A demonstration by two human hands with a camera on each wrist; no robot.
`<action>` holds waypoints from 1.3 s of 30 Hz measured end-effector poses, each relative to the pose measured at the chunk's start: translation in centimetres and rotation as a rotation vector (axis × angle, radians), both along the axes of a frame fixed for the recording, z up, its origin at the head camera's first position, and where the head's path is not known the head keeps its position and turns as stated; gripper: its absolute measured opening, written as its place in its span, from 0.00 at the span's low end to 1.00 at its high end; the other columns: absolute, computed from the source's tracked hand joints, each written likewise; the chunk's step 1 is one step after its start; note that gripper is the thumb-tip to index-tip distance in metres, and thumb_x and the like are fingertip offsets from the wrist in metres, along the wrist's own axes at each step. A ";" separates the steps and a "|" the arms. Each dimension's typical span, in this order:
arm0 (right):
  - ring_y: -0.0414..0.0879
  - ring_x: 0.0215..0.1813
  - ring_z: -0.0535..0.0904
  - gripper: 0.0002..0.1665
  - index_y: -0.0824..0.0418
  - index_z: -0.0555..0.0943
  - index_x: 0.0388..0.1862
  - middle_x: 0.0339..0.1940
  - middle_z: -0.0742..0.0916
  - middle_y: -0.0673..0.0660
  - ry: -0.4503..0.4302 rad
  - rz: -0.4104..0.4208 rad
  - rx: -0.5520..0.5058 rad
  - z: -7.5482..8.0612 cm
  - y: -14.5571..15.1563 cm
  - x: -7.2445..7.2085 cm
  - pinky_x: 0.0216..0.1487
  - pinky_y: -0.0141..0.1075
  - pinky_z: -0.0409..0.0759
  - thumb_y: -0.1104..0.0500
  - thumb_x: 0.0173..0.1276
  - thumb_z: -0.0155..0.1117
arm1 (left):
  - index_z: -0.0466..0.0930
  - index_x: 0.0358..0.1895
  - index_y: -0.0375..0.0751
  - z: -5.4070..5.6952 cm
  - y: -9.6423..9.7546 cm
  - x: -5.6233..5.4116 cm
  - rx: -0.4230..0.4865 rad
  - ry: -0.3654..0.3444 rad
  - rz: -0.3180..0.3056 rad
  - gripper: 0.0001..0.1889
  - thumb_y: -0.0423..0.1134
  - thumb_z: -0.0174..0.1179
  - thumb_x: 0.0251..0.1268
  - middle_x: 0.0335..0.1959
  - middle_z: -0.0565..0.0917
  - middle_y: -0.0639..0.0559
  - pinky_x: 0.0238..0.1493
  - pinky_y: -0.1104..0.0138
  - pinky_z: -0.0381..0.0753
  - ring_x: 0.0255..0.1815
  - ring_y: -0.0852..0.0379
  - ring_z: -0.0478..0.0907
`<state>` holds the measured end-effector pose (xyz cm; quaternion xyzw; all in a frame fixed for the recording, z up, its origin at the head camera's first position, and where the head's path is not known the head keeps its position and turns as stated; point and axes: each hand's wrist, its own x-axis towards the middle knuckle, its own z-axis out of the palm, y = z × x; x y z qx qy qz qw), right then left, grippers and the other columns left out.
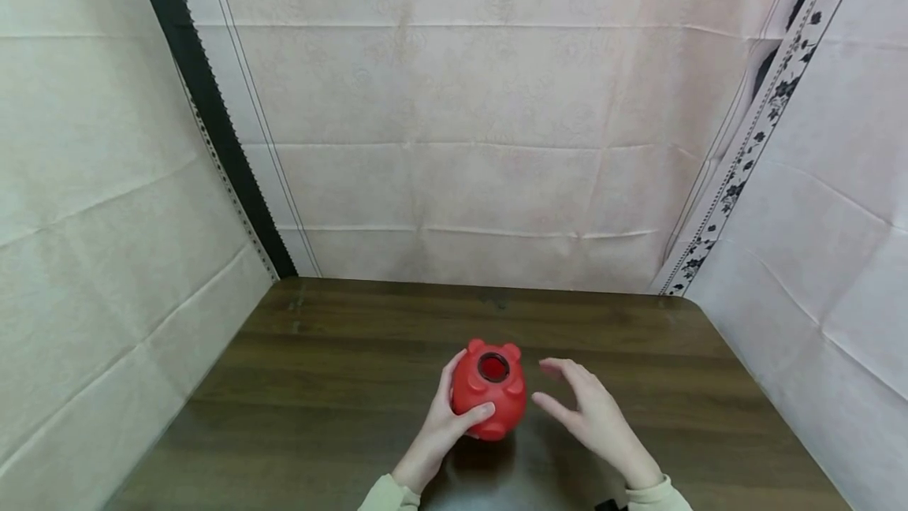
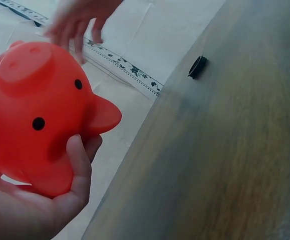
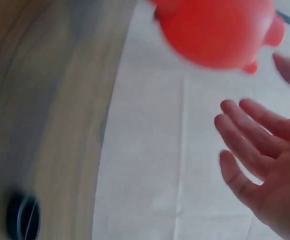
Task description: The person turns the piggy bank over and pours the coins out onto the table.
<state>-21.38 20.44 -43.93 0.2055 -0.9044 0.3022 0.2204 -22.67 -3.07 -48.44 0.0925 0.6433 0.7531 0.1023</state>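
Observation:
My left hand (image 1: 441, 426) grips a red piggy bank (image 1: 507, 397) above the table, thumb across one side and fingers round the other. In the head view, the round, dark-rimmed hole in its underside faces up. The left wrist view shows its snout and two black eyes. To its right, my right hand (image 1: 594, 415) is apart from it, fingers spread and slightly bent, holding nothing. A small black round cap (image 2: 198, 67) lies on the table in the left wrist view; the right wrist view shows this cap (image 3: 23, 217) at lower left, blurred.
The brown wooden table (image 1: 340, 361) stretches out under both hands. White cloth (image 1: 461, 140) hangs behind it and along both sides, with a dark strip (image 1: 220, 124) at the left corner and a flower-patterned border (image 1: 752, 156) at the right.

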 end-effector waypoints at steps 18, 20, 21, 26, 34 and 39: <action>0.53 0.64 0.71 0.62 0.54 0.49 0.76 0.66 0.74 0.56 -0.452 0.236 -0.234 -0.4 -3.4 0.1 0.52 0.30 0.81 0.47 0.51 0.78 | 0.48 0.74 0.60 0.2 -0.1 0.3 0.031 0.067 -0.118 0.42 0.42 0.64 0.61 0.70 0.64 0.45 0.64 0.55 0.74 0.65 0.52 0.65; 0.52 0.62 0.72 0.60 0.53 0.51 0.75 0.65 0.75 0.55 -0.450 0.222 -0.250 -0.7 -3.6 0.1 0.51 0.31 0.81 0.48 0.51 0.78 | 0.48 0.74 0.60 0.2 -0.2 0.4 0.027 0.042 -0.116 0.42 0.42 0.64 0.61 0.71 0.63 0.45 0.64 0.53 0.74 0.65 0.52 0.65; 0.51 0.61 0.73 0.60 0.52 0.52 0.75 0.64 0.76 0.56 -0.449 0.210 -0.261 -0.8 -3.7 0.2 0.51 0.31 0.81 0.48 0.50 0.78 | 0.47 0.74 0.61 0.2 -0.2 0.5 0.028 0.029 -0.116 0.42 0.43 0.64 0.61 0.71 0.63 0.45 0.64 0.52 0.74 0.65 0.52 0.65; 0.48 0.57 0.74 0.57 0.48 0.58 0.72 0.60 0.78 0.51 -0.426 0.146 -0.315 -0.9 -4.1 0.4 0.49 0.34 0.82 0.48 0.47 0.80 | 0.46 0.74 0.62 0.3 -0.4 0.5 0.052 -0.014 -0.142 0.43 0.43 0.63 0.61 0.71 0.62 0.47 0.65 0.51 0.73 0.66 0.51 0.63; 0.47 0.56 0.76 0.56 0.43 0.61 0.71 0.58 0.79 0.46 -0.361 0.140 -0.356 -0.1 -4.1 0.7 0.49 0.36 0.82 0.49 0.44 0.81 | 0.42 0.75 0.65 0.2 -0.9 0.6 0.272 -0.103 -0.266 0.37 0.44 0.52 0.69 0.73 0.58 0.51 0.67 0.49 0.69 0.69 0.50 0.61; 0.45 0.56 0.76 0.54 0.44 0.62 0.71 0.59 0.80 0.50 -0.295 0.153 -0.348 0.6 -3.9 0.9 0.51 0.36 0.81 0.49 0.47 0.80 | 0.40 0.76 0.66 0.0 -1.0 0.6 0.414 -0.136 -0.337 0.38 0.41 0.49 0.69 0.72 0.58 0.55 0.68 0.52 0.69 0.70 0.52 0.61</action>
